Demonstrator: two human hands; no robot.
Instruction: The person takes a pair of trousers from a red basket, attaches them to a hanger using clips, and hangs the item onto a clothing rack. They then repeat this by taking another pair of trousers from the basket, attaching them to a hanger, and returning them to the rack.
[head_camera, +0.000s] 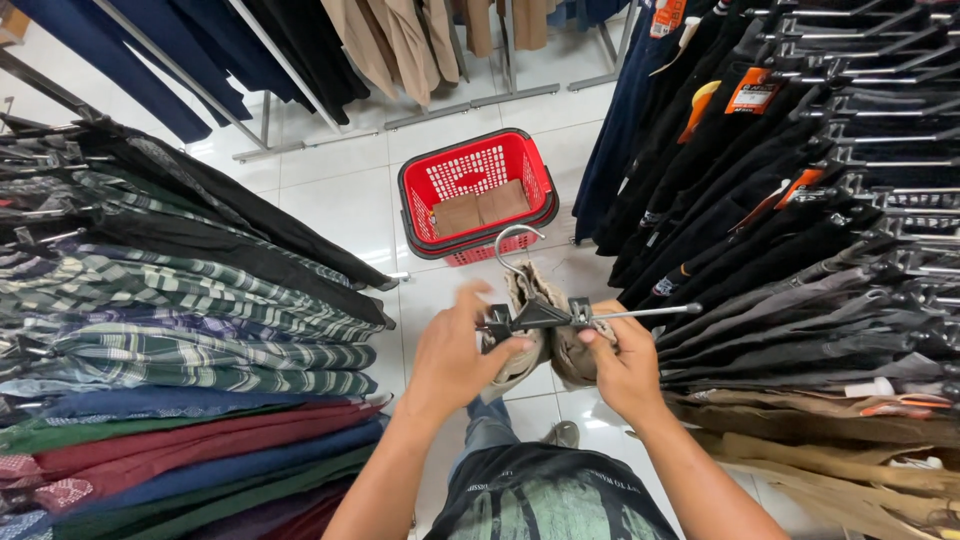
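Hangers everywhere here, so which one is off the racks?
The clip hanger held between the left hand and right hand, carrying beige trousers. Every other hanger hangs on the side racks.

both forearms are bare to the elbow, with no sleeves, watch or rings showing. the person wears a black cotton t-shirt with a pale green streaked print (545, 495), blue denim jeans (487, 428) and a grey shoe (566, 433).

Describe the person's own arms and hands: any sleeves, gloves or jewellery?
Both forearms are bare up to the frame edge, no sleeves showing. The left hand and right hand wear no gloves; no rings, watch or bands show. A dark shirt with a pale green print is worn.
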